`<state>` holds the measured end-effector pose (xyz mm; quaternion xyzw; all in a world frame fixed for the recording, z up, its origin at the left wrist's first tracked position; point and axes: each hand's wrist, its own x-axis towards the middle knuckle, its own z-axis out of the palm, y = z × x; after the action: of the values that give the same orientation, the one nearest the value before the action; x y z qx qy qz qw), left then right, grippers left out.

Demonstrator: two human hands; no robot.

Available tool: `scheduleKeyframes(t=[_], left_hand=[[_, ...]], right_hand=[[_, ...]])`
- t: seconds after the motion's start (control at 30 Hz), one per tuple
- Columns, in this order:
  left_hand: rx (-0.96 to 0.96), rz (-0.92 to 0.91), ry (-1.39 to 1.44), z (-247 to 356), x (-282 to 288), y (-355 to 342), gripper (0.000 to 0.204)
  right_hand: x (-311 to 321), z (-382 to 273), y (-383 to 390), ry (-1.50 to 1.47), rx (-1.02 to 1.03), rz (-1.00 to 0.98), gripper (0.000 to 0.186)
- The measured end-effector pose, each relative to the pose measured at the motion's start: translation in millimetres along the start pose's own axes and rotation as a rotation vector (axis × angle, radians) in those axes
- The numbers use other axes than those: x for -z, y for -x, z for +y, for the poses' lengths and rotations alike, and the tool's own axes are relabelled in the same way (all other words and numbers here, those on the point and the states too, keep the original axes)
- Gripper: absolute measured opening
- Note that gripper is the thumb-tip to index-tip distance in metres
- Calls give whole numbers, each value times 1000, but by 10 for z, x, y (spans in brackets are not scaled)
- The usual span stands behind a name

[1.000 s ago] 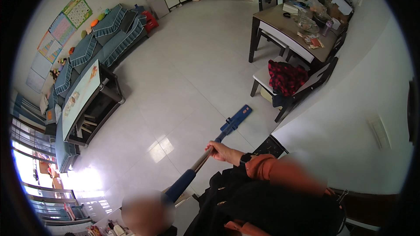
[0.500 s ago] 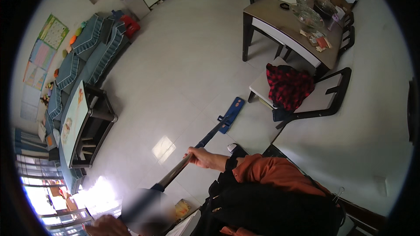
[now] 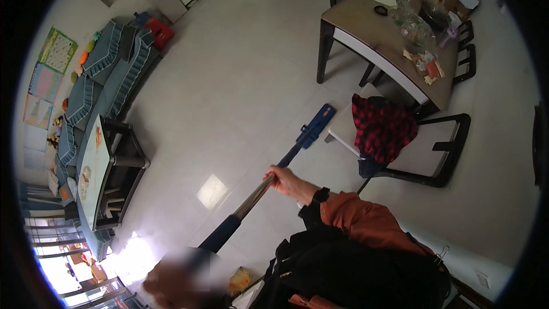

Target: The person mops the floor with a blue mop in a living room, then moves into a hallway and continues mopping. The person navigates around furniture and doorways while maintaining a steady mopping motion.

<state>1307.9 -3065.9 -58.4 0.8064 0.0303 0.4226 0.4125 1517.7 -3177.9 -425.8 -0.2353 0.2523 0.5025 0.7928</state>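
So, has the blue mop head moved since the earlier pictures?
Yes: the blue mop head has moved forward, now lying closer to the left table leg than in both earlier pictures.

Rust-orange sleeve (image 3: 366, 223) on the right arm, black wristband (image 3: 321, 195), black fabric (image 3: 354, 269) covering the torso

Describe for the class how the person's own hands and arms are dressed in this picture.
The right hand is bare, with no glove. A black, watch-like band circles its wrist, and above that comes a rusty-orange long sleeve. The left hand is partly blurred, so its sleeve or any wristwear cannot be made out.
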Motion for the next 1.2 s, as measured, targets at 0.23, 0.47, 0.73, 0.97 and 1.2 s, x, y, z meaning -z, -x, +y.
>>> scheduleKeyframes(t=[0.23,0.47,0.73,0.97,1.2], left_hand=[[265,-490,493,-1361,-1366,339,13],[47,-882,550,-2066,-2850,601,22],[249,-471,547,-1812,-2629,958,14],[386,-252,547,-1380,-1367,601,16],[462,-259,760,-1417,167,-149,11]], right_hand=[[879,-1752,-1312,-97,298,288,25],[1211,-2775,-1292,-170,493,357,34],[1272,-2425,-1202,191,411,165,30],[518,-1089,-942,91,473,283,29],[-291,207,-707,-133,465,96,17]])
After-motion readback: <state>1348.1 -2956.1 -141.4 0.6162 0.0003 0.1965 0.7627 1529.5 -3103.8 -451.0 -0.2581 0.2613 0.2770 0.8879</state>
